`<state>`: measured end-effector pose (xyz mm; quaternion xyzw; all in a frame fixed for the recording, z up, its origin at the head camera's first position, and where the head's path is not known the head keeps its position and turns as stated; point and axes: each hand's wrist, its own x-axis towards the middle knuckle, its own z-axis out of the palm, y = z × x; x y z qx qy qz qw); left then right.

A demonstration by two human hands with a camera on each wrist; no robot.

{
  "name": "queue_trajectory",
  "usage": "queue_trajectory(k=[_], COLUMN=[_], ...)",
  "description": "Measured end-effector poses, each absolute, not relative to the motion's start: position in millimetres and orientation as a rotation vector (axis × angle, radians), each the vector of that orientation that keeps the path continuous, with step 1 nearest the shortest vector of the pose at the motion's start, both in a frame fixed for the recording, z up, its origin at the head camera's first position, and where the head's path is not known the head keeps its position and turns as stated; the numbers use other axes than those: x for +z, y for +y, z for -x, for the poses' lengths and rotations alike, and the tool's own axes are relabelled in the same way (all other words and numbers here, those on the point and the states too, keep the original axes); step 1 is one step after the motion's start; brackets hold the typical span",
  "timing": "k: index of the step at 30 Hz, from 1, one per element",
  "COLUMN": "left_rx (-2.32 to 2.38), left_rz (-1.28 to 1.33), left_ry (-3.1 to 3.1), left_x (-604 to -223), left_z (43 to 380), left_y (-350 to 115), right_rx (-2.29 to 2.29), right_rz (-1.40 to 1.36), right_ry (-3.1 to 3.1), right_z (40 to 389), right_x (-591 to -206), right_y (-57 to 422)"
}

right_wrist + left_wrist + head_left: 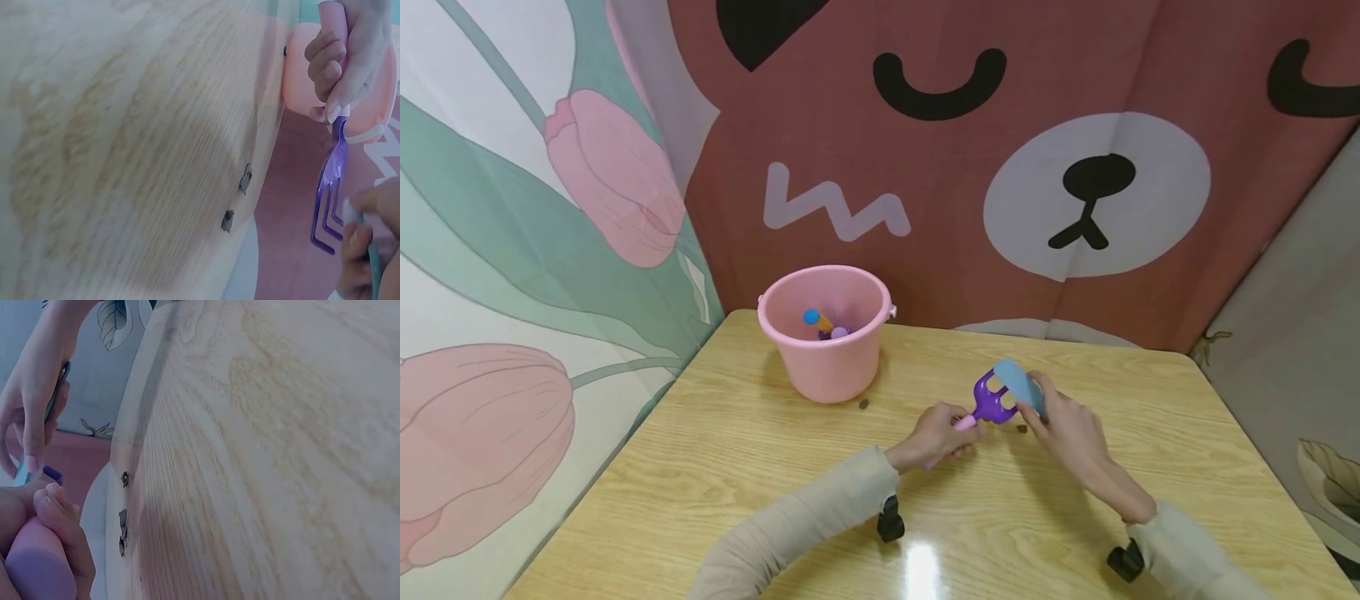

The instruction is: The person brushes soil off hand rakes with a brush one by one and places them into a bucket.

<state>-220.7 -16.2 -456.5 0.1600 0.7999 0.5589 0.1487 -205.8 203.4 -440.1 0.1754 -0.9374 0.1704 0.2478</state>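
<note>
My left hand point(942, 432) grips the pink handle of a small garden hand fork point(991, 403) with a purple head, held over the table with its tines pointing up and right. In the right wrist view, the tines of the fork point(331, 181) are bent at the tips. My right hand point(1071, 429) holds a flat, rounded light-blue piece point(1019, 387) between thumb and fingers, and it overlaps the tines in the head view. Its kind cannot be told; in the right wrist view only a teal edge point(374, 265) shows past the fingers.
A pink bucket point(831, 367) stands at the back left of the wooden table point(760, 492), with several small blue, orange and purple things inside. Small dark crumbs point(863, 403) lie on the tabletop, some below the fork. A printed cloth point(940, 167) hangs behind.
</note>
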Motion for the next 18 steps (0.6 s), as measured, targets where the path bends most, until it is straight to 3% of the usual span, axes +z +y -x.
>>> queue_trajectory(k=[18], left_rx=[1.604], left_rz=[-0.495], left_ry=[2.321], left_x=[-457.1], left_z=[219.9], left_y=[-13.8], right_rx=[0.654], right_rz=[-0.524], right_ry=[-2.593], right_z=[203.5], right_x=[-440.5], right_y=[198.3])
